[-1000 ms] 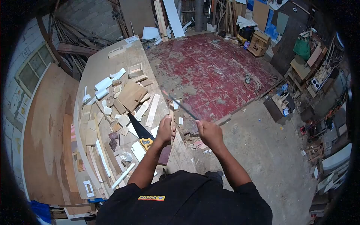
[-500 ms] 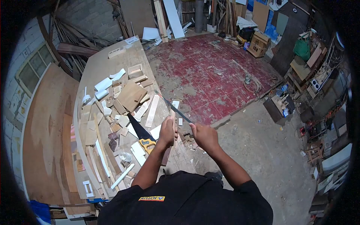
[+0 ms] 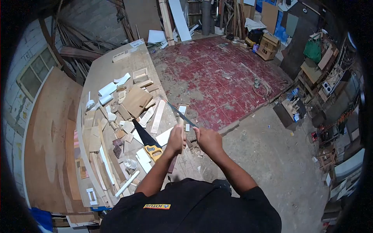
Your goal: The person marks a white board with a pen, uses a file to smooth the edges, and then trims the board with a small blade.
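Observation:
My right hand [image 3: 210,140] is closed round the near end of a long, narrow metal file [image 3: 179,113]; its handle is hidden in the fist. The file slants away to the upper left, over the table's right edge. My left hand [image 3: 176,140] grips a small pale wood piece [image 3: 180,121] upright beside the file, which crosses near the top of the wood. Whether file and wood touch is hard to see. Left of my left hand lies a handsaw [image 3: 147,136] with a yellow handle, among wood offcuts.
The long worktable [image 3: 186,163] carries several offcuts, a square board [image 3: 136,101], a small open wooden box [image 3: 140,75] and white strips [image 3: 107,89]. A large plywood panel [image 3: 46,147] leans at left. Red tiled floor [image 3: 217,81] lies beyond, with clutter along the right wall.
My right hand has shifted slightly left, and the file has slid a little along the wood. My left hand has moved slightly down and right, still gripping the wood piece.

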Demonstrator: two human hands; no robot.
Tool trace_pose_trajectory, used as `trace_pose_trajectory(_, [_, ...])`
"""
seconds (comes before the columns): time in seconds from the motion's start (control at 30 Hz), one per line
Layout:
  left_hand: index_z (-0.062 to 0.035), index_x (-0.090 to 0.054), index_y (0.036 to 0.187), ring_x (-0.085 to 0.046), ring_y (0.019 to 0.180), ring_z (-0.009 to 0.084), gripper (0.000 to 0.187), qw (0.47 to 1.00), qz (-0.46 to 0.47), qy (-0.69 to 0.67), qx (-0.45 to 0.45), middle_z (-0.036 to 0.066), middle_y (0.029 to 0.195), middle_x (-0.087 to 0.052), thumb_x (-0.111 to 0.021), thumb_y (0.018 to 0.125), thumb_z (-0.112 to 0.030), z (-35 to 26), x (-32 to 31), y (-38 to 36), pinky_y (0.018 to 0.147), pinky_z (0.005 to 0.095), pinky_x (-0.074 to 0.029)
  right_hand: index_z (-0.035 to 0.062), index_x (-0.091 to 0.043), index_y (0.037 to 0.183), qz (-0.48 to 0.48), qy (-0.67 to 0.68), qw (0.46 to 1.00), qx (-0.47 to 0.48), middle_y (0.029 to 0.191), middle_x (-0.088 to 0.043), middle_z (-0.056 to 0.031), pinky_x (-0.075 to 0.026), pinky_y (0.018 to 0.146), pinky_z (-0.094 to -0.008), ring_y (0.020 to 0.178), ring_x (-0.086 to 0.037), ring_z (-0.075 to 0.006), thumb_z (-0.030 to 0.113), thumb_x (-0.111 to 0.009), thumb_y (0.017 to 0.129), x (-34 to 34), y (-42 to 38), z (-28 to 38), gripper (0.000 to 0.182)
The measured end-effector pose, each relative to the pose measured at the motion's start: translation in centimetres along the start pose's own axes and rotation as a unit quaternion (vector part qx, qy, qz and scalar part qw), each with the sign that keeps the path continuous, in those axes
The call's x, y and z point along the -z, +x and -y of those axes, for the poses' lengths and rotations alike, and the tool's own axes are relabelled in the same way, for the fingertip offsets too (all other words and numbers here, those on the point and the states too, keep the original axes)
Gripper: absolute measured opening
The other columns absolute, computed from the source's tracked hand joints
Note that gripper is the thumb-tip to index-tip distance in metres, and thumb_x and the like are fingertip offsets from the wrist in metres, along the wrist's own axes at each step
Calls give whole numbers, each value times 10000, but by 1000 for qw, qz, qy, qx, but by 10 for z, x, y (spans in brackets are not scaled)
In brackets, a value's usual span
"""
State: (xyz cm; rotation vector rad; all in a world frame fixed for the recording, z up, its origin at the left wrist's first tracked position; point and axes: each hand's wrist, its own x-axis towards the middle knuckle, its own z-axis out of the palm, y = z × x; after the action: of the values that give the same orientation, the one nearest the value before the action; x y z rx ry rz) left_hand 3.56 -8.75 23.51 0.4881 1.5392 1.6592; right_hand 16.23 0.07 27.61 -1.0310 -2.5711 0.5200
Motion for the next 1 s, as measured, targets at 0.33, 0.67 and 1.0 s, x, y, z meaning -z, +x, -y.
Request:
trace_pose_trajectory(0.33, [-121, -474, 982, -386, 393, 108, 300, 999, -4, -53, -5, -8, 579, -426, -344, 981, -391, 5, 12, 16, 347, 253, -332, 46, -676, 711, -44, -20, 997, 54, 633, -635, -204, -513, 509, -471, 571, -647, -372, 419, -413, 974, -8, 8, -4, 527])
trace_pose_trajectory(0.67, [-88, -482, 987, -425, 439, 115, 317, 1000, -2, -7, -17, 19, 628, -455, -315, 989, -358, 13, 4, 10, 396, 264, -382, 61, -678, 716, -27, -7, 999, 37, 651, -641, -191, -508, 528, -486, 599, -652, -371, 427, -427, 966, -14, 16, 0, 510])
trace_pose_trajectory(1.0, [-128, -477, 994, -385, 399, 104, 297, 994, 12, -99, 49, -16, 580, -418, -328, 986, -385, 15, 3, 12, 354, 249, -326, 54, -682, 702, -58, -39, 996, 48, 629, -638, -183, -502, 492, -464, 557, -647, -358, 427, -457, 954, -13, 24, 4, 503])
